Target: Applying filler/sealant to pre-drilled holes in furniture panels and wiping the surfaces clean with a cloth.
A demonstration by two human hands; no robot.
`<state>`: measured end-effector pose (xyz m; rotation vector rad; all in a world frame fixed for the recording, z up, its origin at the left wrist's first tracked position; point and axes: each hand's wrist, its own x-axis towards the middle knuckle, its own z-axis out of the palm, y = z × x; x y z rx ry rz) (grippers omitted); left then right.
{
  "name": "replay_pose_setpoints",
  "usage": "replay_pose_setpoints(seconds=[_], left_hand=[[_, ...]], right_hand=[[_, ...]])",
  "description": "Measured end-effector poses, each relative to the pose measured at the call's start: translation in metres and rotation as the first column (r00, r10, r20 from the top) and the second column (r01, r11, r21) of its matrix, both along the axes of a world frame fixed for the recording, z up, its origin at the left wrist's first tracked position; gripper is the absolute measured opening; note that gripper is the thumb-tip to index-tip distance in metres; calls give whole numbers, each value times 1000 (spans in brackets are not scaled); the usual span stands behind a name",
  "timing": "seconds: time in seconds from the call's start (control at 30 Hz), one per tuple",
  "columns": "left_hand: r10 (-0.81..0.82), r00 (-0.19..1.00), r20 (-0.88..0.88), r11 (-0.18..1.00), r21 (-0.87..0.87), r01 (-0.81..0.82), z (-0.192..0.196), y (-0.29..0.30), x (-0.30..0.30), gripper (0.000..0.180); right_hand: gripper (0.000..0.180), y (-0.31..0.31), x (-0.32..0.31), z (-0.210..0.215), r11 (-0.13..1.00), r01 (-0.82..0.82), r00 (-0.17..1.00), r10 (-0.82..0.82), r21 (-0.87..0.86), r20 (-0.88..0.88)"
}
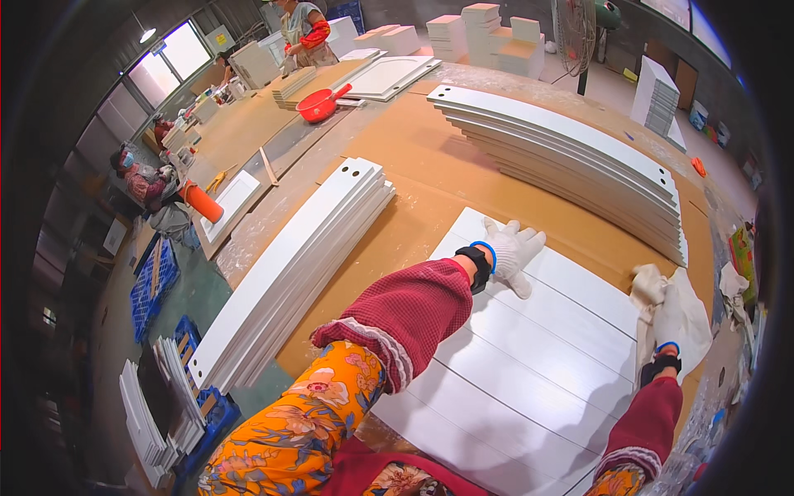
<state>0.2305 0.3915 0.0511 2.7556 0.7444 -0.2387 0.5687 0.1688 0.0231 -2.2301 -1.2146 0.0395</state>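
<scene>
A white grooved panel [529, 347] made of several slats lies flat in front of me on brown cardboard [430, 215]. My left hand [514, 250], in a white knit glove, rests on its far part with the fingers spread and nothing held. At the panel's right edge my right hand [683, 318], also gloved, grips a crumpled off-white cloth [652, 289]; the cloth hides most of its fingers. Beyond the panel lies a stack of long white boards [571, 140] with dark holes at the ends. A similar stack of boards [289, 264] stands to the left.
A red plastic dipper [316, 106] sits on the table farther back, near white framed panels [389, 76]. An orange cylinder [203, 201] is at the left. Co-workers [310, 37] stand beyond. Another cloth [733, 283] and clear plastic wrap [691, 442] lie at the right.
</scene>
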Motion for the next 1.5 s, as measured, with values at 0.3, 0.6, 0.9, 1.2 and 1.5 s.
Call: replay_pose_setpoints(seconds=[0.3, 0.6, 0.9, 1.2, 1.5], left_hand=[[-34, 997, 76, 999, 7, 33, -18, 30, 0, 112], [-43, 998, 46, 999, 25, 42, -11, 7, 24, 99], [-141, 981, 132, 977, 179, 116, -34, 33, -16, 92], [-104, 994, 26, 989, 110, 101, -25, 29, 0, 96], [-63, 995, 80, 997, 52, 59, -9, -2, 13, 95]], right_hand=[[40, -76, 171, 57, 925, 319, 696, -378, 209, 610], [32, -17, -59, 210, 655, -244, 828, 525, 715, -198], [42, 65, -191, 2, 930, -315, 948, 317, -189, -20], [34, 1, -91, 2, 964, 50, 998, -36, -262, 57], [24, -42, -14, -34, 839, 509, 853, -463, -190, 240]])
